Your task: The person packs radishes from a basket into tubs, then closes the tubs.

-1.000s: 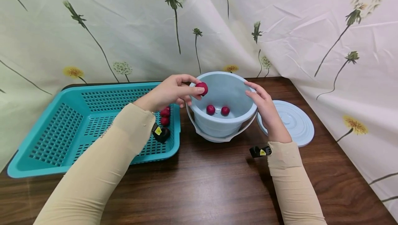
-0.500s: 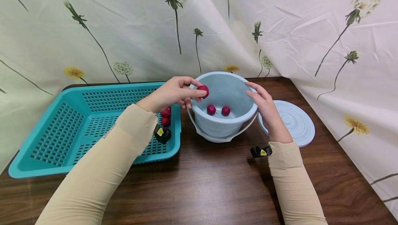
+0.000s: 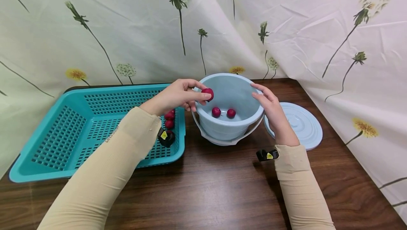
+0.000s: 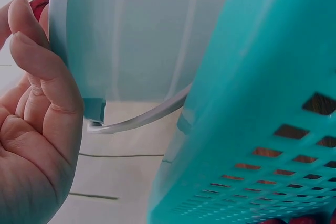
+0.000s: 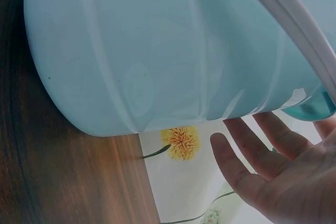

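Note:
My left hand pinches a small round dark-red fruit between thumb and fingertips, at the left rim of a light-blue bucket. In the left wrist view the fruit shows only partly behind the fingers, beside the bucket's rim. Two like fruits, one on the left and one on the right, lie on the bucket's floor. On the opposite side my right hand holds the rim. The right wrist view shows that hand's fingers along the outer wall.
A teal perforated basket stands on the left, with several red fruits along its right side, partly hidden by the left wrist. Right of the bucket lies a round blue lid on the wooden table. A flowered cloth hangs behind.
My left hand has shifted slightly right and down with the pinched fruit, further over the bucket's rim. The right hand and bucket have stayed in place.

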Action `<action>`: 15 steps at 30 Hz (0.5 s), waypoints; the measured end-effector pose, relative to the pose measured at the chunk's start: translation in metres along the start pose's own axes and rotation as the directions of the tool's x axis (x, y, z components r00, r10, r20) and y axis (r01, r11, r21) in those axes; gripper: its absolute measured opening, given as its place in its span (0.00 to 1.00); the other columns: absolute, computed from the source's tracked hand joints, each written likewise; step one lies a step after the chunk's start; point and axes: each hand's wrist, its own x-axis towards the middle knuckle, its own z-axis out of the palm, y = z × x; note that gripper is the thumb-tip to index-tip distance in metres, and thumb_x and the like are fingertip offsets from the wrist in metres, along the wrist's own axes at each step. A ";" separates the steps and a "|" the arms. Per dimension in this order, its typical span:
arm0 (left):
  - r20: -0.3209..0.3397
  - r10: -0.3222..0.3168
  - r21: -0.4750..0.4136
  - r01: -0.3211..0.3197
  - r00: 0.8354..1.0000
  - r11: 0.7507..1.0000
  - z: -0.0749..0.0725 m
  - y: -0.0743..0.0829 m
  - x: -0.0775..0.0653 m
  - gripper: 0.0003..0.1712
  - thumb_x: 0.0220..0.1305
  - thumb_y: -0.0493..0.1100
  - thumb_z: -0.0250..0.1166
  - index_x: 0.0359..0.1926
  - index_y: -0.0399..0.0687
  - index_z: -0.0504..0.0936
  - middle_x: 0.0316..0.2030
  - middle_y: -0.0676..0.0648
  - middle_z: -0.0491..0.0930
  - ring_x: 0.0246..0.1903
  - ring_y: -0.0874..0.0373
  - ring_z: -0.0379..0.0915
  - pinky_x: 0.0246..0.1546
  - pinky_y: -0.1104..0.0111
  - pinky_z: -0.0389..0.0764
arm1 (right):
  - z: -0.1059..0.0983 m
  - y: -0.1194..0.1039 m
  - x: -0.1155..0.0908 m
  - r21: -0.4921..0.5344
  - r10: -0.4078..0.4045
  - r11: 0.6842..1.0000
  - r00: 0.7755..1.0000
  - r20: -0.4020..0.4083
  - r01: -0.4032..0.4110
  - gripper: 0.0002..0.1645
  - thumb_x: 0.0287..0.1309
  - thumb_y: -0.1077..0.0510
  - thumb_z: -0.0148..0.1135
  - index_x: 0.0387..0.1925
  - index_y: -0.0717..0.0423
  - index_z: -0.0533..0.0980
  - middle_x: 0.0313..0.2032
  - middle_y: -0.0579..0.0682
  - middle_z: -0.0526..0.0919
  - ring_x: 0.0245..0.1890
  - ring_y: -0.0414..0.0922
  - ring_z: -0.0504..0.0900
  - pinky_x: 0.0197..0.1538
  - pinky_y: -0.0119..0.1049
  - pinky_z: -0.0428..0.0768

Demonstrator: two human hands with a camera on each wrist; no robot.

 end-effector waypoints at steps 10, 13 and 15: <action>0.037 0.020 0.012 -0.021 0.999 1.000 -0.001 -0.001 -0.001 0.25 0.63 0.53 0.69 0.58 0.51 0.77 0.42 0.40 0.85 0.29 0.45 0.81 0.31 0.66 0.82 | -0.001 0.000 0.001 0.000 -0.003 1.000 1.000 -0.004 0.003 0.29 0.72 0.49 0.50 0.70 0.52 0.66 0.74 0.50 0.60 0.73 0.47 0.57 0.73 0.51 0.58; 0.043 0.026 0.017 -0.027 0.999 1.000 -0.002 -0.002 -0.002 0.24 0.65 0.53 0.67 0.58 0.50 0.77 0.42 0.40 0.85 0.29 0.47 0.81 0.31 0.66 0.82 | -0.001 0.000 0.001 0.000 -0.001 1.000 1.000 -0.001 0.001 0.29 0.72 0.50 0.50 0.70 0.52 0.66 0.74 0.50 0.60 0.72 0.47 0.58 0.73 0.51 0.58; 0.046 0.027 0.020 -0.028 0.999 0.999 -0.003 -0.002 -0.002 0.23 0.66 0.53 0.67 0.58 0.50 0.77 0.42 0.41 0.85 0.28 0.48 0.81 0.31 0.65 0.82 | 0.000 0.000 0.002 0.002 0.001 1.000 1.000 0.003 -0.001 0.29 0.73 0.50 0.50 0.71 0.52 0.65 0.74 0.50 0.60 0.72 0.47 0.59 0.73 0.51 0.59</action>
